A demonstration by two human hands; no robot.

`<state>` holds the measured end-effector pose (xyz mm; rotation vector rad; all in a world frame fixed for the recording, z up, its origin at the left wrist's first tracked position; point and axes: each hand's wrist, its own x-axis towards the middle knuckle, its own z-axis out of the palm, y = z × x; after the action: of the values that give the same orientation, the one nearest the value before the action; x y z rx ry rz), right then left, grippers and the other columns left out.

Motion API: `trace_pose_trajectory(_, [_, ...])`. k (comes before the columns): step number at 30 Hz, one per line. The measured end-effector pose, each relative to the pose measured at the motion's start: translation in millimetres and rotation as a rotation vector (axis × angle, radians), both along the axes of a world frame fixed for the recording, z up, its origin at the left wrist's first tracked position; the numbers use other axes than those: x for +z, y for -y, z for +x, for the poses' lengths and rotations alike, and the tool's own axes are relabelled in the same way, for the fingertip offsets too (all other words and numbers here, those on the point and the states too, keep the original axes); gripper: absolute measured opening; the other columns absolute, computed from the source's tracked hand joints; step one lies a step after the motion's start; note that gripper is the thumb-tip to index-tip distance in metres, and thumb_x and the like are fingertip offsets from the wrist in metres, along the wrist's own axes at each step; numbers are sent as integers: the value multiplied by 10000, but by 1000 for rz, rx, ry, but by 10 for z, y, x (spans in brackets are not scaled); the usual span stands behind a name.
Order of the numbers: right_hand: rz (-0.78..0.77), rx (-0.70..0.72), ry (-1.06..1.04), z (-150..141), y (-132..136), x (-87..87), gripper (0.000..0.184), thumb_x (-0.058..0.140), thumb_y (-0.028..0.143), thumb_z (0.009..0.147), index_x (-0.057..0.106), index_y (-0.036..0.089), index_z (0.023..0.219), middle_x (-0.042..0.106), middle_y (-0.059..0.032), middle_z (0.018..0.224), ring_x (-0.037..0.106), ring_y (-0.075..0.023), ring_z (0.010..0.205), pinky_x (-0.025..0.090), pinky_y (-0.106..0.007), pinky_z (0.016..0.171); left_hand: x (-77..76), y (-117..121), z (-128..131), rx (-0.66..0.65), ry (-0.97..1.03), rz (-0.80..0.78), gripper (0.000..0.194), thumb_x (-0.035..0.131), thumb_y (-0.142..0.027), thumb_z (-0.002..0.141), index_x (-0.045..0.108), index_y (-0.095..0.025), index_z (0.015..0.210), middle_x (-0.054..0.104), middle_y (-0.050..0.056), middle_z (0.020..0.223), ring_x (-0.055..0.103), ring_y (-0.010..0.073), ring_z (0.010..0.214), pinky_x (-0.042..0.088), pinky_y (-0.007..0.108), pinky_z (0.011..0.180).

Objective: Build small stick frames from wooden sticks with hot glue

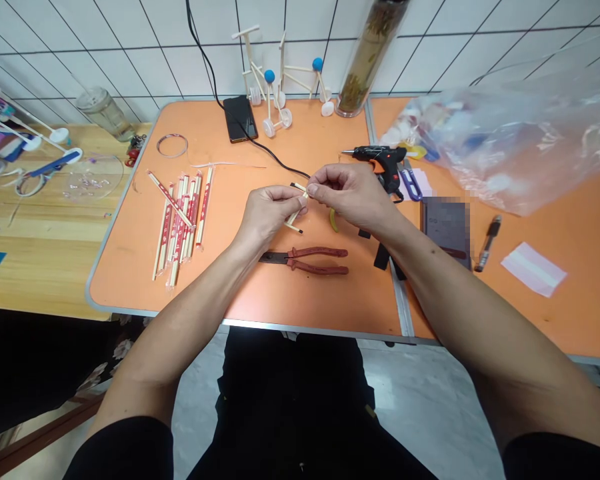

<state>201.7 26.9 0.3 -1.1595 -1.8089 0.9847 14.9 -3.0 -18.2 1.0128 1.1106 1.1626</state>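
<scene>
Over the middle of the orange table, my left hand [270,215] and my right hand [351,193] meet fingertip to fingertip. Both are closed in a pinch around a small frame of short wooden sticks [293,227] with dark ends; my fingers hide much of it. Just below lie pliers [317,260] with reddish-brown handles, jaws pointing left. A small yellow curved piece [334,220] rests under my right hand. Black pieces [381,256] lie by my right forearm. Several paper-wrapped chopsticks [180,220] are piled to the left.
Behind my right hand lies a black glue gun [380,157], with blue-handled scissors [411,180] beside it. Stick models with blue balls [269,77], a phone [240,119] and a tall bottle [370,60] stand or lie at the back. A plastic bag [520,133] fills the right rear.
</scene>
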Motion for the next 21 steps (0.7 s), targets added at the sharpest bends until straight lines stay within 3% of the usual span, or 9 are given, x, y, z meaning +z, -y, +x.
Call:
trace_pose_trajectory(8, [-3, 5, 8, -2, 2, -17, 213, 825, 395, 900, 763, 219, 798, 625, 5, 682, 518, -162, 681, 405, -328, 637, -14, -8, 13, 7, 10, -24, 172, 960, -244, 682, 804, -177, 710, 766, 27, 702, 713, 146, 679, 559, 276, 716])
trace_pose_trajectory(13, [36, -15, 15, 48, -9, 24, 362, 805, 559, 967, 762, 224, 839, 699, -24, 769, 591, -182, 734, 448, -334, 672, -9, -10, -2, -11, 20, -28, 224, 983, -322, 713, 823, -180, 780, 788, 43, 738, 735, 160, 704, 567, 280, 726])
trace_pose_trajectory(18, [-21, -73, -146, 102, -37, -14, 520, 737, 743, 985, 755, 232, 892, 762, -62, 872, 644, -184, 744, 483, -323, 659, -11, -29, -48, -17, 96, -41, 298, 1017, -389, 683, 837, -190, 812, 809, 49, 783, 724, 155, 735, 555, 269, 736])
trace_pose_trajectory(21, [-78, -83, -200, 92, -45, -72, 509, 779, 734, 957, 753, 230, 891, 768, -58, 872, 646, -174, 734, 492, -303, 640, -23, -52, -76, -18, 108, -52, 293, 1010, -399, 676, 849, -196, 811, 832, 56, 848, 685, 135, 736, 525, 255, 728])
